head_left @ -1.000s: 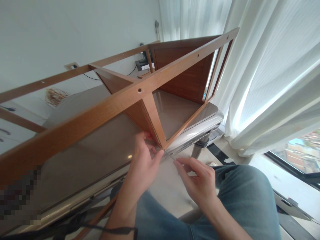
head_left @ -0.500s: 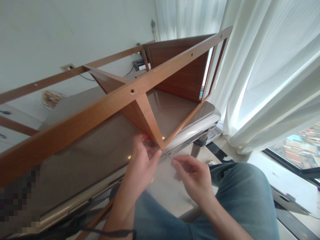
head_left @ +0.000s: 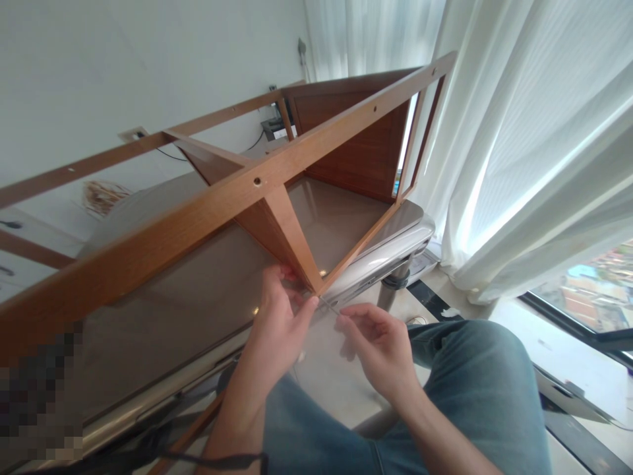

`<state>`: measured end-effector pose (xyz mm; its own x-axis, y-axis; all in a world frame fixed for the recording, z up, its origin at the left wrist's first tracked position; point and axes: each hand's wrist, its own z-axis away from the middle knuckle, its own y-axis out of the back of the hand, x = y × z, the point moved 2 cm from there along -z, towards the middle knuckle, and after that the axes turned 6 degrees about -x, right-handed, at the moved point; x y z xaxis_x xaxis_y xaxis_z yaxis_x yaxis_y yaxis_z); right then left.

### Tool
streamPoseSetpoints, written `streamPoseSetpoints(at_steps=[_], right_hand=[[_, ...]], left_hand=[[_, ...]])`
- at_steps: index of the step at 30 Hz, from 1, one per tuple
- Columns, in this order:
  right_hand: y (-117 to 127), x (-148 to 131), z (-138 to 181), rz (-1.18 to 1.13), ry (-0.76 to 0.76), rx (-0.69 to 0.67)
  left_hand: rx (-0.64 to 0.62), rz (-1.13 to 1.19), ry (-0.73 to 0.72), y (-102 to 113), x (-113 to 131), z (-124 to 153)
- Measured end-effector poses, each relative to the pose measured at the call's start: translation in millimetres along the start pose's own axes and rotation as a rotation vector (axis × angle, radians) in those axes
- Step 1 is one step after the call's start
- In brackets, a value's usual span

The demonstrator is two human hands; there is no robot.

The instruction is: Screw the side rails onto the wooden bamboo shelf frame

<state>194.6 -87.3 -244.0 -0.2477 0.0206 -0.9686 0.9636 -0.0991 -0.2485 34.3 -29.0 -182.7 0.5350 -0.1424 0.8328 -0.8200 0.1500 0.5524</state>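
Note:
A wooden furniture frame (head_left: pixel 297 165) rests on a glossy grey tabletop, its lower front corner near the table's edge. My left hand (head_left: pixel 284 316) is closed around that corner; its thumb lies beside the joint and the fingertips are partly hidden behind the wood. Between the corner and my right hand (head_left: pixel 380 346) runs a thin metal rod (head_left: pixel 330 307), perhaps a hex key. Thumb and fingers of my right hand pinch its outer end. The rod's inner end is at the corner, by my left thumb, and I cannot see how it sits there.
Round holes dot the frame's upper rail. The glossy table (head_left: pixel 198 290) has a rounded metallic edge close above my knees (head_left: pixel 484 382). White curtains (head_left: pixel 524 132) hang on the right by a window. A dark strap (head_left: pixel 212 458) crosses the lower left.
My right hand has shifted very slightly left, still pinching the rod. My left hand stays at the frame's corner, and the view has drifted a little.

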Motion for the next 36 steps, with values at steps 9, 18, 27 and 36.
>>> streamPoseSetpoints(at_steps=[9,18,27,36], right_hand=[[1,1,1,0.081,0.095,-0.011],[11,-3,11,0.759,0.643,-0.034],[16,-8,10,0.851,0.746,-0.091],[11,-12,10,0.857,0.752,-0.060]], left_hand=[[0.000,0.010,-0.008,0,0,0],[-0.003,0.032,-0.011,-1,-3,0],[0.004,0.036,-0.002,0,-1,0],[-0.005,0.039,-0.009,0,0,0]])
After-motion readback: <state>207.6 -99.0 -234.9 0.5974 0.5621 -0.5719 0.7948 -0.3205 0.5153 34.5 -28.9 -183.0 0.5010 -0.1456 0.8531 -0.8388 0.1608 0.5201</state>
